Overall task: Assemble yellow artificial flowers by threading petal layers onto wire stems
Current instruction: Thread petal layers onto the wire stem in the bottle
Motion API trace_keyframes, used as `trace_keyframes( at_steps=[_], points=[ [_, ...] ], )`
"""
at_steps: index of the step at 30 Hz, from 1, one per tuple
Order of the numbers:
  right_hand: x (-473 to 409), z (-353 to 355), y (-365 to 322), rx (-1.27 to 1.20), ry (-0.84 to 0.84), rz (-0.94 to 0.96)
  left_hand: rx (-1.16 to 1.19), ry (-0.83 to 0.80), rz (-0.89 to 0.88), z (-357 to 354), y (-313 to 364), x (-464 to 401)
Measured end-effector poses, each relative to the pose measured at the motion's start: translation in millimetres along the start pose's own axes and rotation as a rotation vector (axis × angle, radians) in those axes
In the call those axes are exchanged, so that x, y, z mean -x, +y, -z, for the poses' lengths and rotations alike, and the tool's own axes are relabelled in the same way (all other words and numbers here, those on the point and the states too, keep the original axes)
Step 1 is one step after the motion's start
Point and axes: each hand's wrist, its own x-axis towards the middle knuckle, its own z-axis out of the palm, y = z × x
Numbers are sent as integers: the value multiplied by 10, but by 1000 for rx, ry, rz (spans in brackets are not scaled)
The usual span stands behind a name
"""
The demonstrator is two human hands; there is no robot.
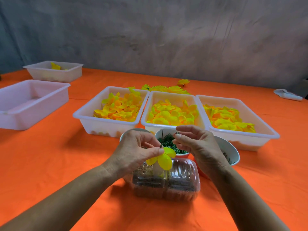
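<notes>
Orange cloth (50, 164) covers the whole table, grey backdrop behind. Three white trays of yellow petals sit side by side ahead of me: left tray (86, 117), middle tray (173, 95), right tray (266, 130). Two more white trays (20, 114) stand far left. Loose finished flowers (166, 88) lie behind the middle tray. Just below my hands, a clear plastic box (181, 182); beyond it, a cup of green rings (168, 142). My left hand (135, 150) pinches a yellow petal layer (164, 159) at its centre, above the box. My right hand (198, 142) pinches a small dark green piece (177, 135) between thumb and forefinger, over the cup, near the petal layer.
</notes>
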Motion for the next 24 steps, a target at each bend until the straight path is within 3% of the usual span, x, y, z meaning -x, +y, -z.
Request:
trace_keyframes(
  at_steps=[17,24],
  points=[
    [43,-52,-140,-101,-70,-19,6,13,10,2,15,5],
    [103,-178,-260,-66,-145,97,4,17,6,-1,11,-1]
  ],
)
